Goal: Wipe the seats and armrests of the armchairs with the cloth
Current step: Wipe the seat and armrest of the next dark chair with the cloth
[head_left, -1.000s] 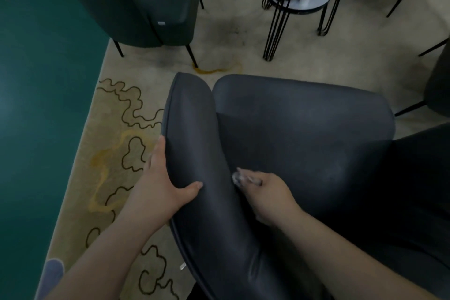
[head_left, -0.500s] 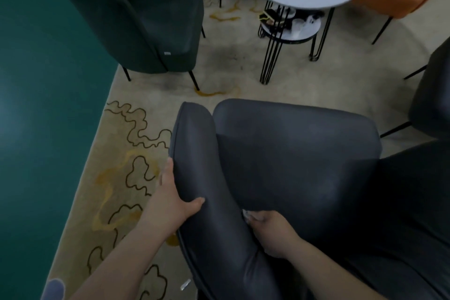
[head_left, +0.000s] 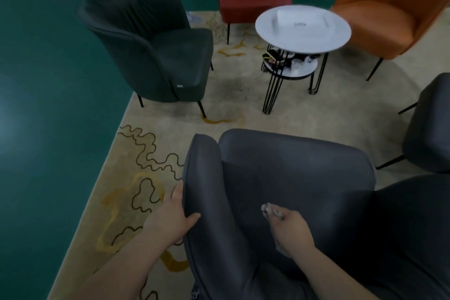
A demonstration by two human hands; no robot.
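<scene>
Gripping the grey armchair [head_left: 287, 178]'s left armrest [head_left: 207, 202], the left hand [head_left: 170, 219] has its outer fingers hidden behind the padding. The right hand [head_left: 292, 231] has its fingers curled round a small pale cloth [head_left: 269, 210], mostly hidden, low against the armrest's inner side. Five armchairs show, two cut off at the right edge; one round table [head_left: 303, 29].
</scene>
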